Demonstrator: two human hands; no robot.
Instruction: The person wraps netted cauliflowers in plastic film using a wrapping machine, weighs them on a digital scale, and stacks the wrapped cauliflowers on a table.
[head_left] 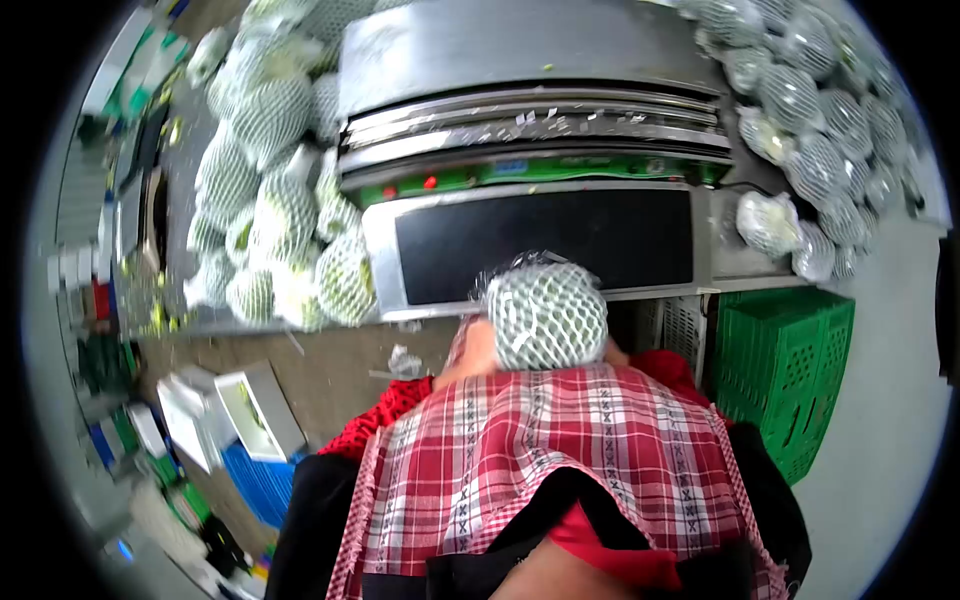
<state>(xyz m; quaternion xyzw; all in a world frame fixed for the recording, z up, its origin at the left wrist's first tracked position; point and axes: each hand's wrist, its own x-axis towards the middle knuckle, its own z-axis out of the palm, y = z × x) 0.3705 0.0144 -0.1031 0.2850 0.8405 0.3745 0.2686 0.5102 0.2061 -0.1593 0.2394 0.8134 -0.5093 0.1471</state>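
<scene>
A round green item in a white foam net (548,318), with clear film crinkled at its top, is held close against the checked apron. My left hand (478,350) is pressed to the item's left side, its fingers mostly hidden behind it. Of my right hand (616,354) only a small part shows at the item's lower right edge. Just beyond the item lies the black plate (545,245) of a metal wrapping machine (530,50), which has a green front strip with red buttons.
Net-covered produce (270,120) is heaped on the table at the left. Film-wrapped pieces (790,95) are piled at the right. Green crates (785,370) stand below on the right; white boxes (262,410) and a blue crate (255,485) are on the lower left floor.
</scene>
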